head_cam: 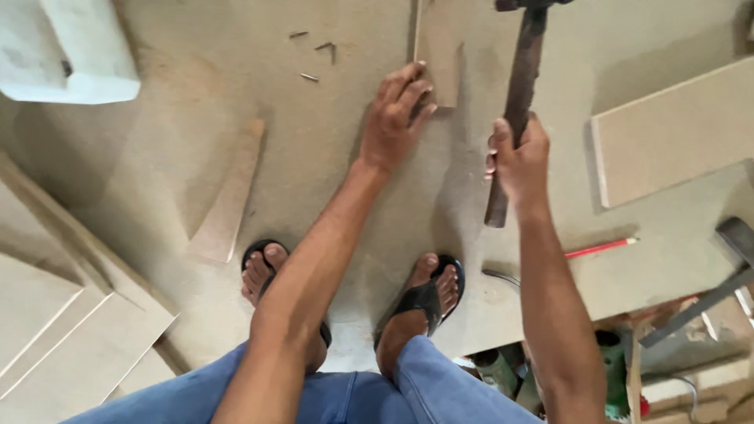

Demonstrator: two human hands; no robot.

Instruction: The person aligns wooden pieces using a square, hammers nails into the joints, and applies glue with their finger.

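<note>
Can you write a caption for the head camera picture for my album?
Right hand grips a wooden-handled hammer; left hand presses on a small board.

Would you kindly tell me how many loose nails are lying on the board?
3, all lying up-left of the left hand: one nail farthest up, a bent one to its right, one below them. More may be hidden under the hand.

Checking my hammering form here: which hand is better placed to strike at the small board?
Probably the right hand: it grips the hammer raised over the small board. The left hand presses that board flat.
</note>
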